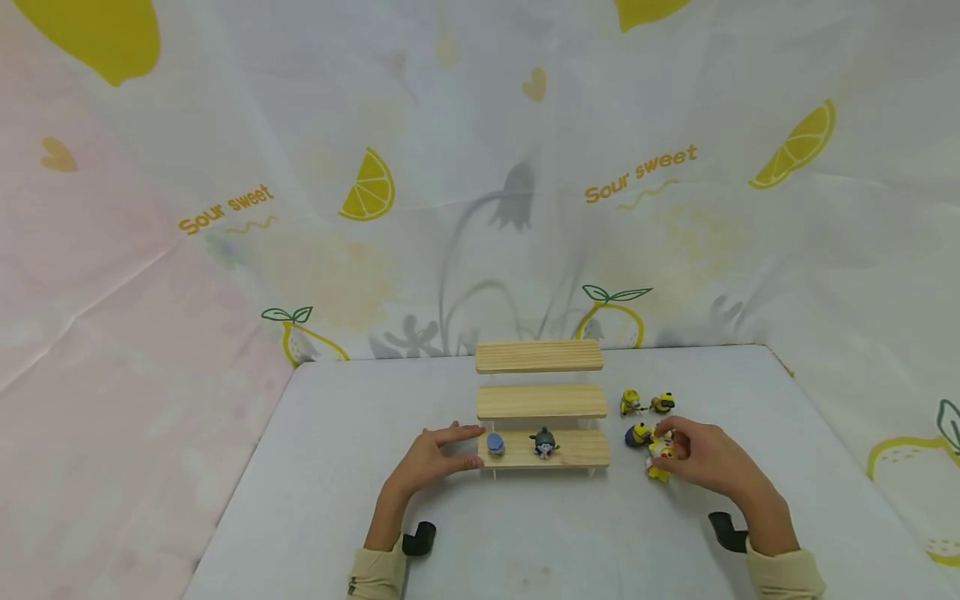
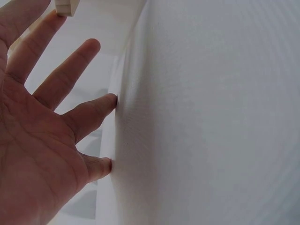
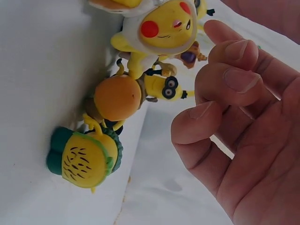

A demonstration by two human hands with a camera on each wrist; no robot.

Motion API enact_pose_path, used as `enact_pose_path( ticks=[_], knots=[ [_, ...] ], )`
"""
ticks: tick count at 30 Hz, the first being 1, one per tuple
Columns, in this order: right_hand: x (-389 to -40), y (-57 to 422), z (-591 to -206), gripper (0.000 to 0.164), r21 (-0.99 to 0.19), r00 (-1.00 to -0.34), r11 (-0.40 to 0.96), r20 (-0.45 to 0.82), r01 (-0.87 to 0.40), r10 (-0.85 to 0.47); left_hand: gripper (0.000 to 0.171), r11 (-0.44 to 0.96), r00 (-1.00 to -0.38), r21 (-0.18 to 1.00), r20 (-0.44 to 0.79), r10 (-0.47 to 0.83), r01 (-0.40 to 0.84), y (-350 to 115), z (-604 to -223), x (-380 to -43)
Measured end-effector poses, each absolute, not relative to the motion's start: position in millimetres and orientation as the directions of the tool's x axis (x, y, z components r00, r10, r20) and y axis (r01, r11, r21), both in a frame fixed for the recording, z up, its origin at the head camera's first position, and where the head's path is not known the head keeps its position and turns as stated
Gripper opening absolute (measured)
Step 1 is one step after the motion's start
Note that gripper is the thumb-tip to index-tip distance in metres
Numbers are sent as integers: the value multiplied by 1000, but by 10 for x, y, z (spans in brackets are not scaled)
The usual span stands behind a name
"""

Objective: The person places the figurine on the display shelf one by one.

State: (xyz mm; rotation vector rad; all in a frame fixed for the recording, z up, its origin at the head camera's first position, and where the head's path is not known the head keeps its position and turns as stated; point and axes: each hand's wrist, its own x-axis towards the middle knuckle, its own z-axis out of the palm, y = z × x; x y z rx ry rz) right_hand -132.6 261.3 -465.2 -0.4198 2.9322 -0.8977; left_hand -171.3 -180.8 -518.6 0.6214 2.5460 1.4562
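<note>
My left hand (image 1: 431, 456) is at the left end of a three-tier wooden shelf (image 1: 585, 450), fingertips and thumb tip right at the lowest board's edge. The left wrist view shows its fingers spread and extended near the board's end (image 2: 67, 7). On that board stand a small blue figure (image 1: 495, 444) and a figure with a dark pointed hat (image 1: 544, 443). My right hand (image 1: 708, 454) reaches over a yellow figure in a white hood with red cheeks (image 3: 164, 30). Thumb and index finger stand apart on either side of it, the other fingers loosely bent.
Several small yellow figures are grouped right of the shelf, among them one with an orange cap (image 3: 117, 98), one with goggles (image 3: 161, 86) and one with green legs (image 3: 84, 157). The white table (image 1: 360, 400) meets a lemon-print cloth (image 1: 465, 167) at the back.
</note>
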Motion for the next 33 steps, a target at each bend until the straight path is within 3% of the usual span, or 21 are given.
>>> enact_pose_path(
  ticks=[13, 23, 33],
  knots=[
    [-1326, 2655, -4729, 36, -556, -976, 810, 9, -185, -217, 51, 448, -904, 849, 76, 421, 280, -1798, -5201, -1727],
    [-1301, 2651, -4711, 65, -567, -985, 823, -111, -44, -129, 52, 434, -901, 856, 78, 426, 280, -1794, -5186, -1712],
    [-1305, 2627, -4718, 56, -484, -981, 875, -167, -10, -104, 50, 438, -904, 856, 73, 421, 273, -1801, -5192, -1711]
  ],
)
